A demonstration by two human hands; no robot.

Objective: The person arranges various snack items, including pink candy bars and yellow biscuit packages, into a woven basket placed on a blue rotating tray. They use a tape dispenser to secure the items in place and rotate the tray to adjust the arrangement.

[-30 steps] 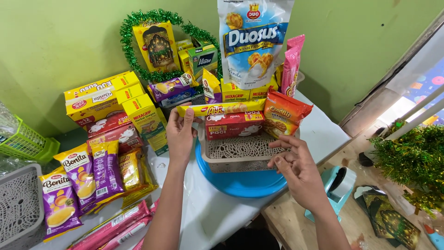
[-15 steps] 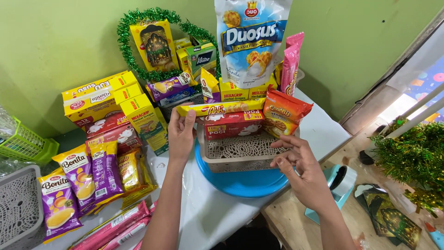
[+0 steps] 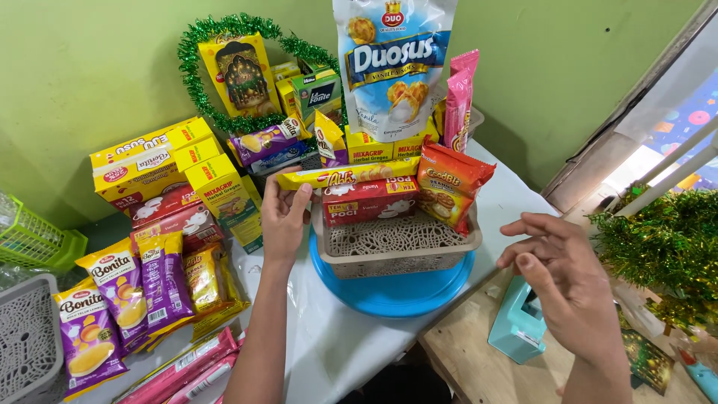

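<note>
At the centre of the frame, a beige lattice basket [image 3: 396, 243] stands on a round blue tray [image 3: 396, 288], which rests on the white-covered worktop [image 3: 351, 344]. The left hand [image 3: 284, 217] presses against the basket's left end, its fingers curled around the tip of a long yellow snack packet [image 3: 351, 174] that lies across the top of the basket's contents. Below that packet a red box [image 3: 370, 200] stands in the basket, and an orange biscuit packet [image 3: 451, 183] leans at the basket's right end. Behind them a tall white pouch [image 3: 393, 67] rises to the top of the frame, with a pink packet [image 3: 460, 101] just beside it on the right. The right hand [image 3: 565, 277] hovers at the right of the frame, well apart from the basket, fingers loosely spread and holding nothing. At the upper left a green tinsel wreath [image 3: 194, 75] rings a yellow box against the green wall. Yellow boxes [image 3: 149, 161] are stacked at the left, and purple snack packets [image 3: 120, 295] lie at the lower left beside a grey basket [image 3: 26, 337].
</note>
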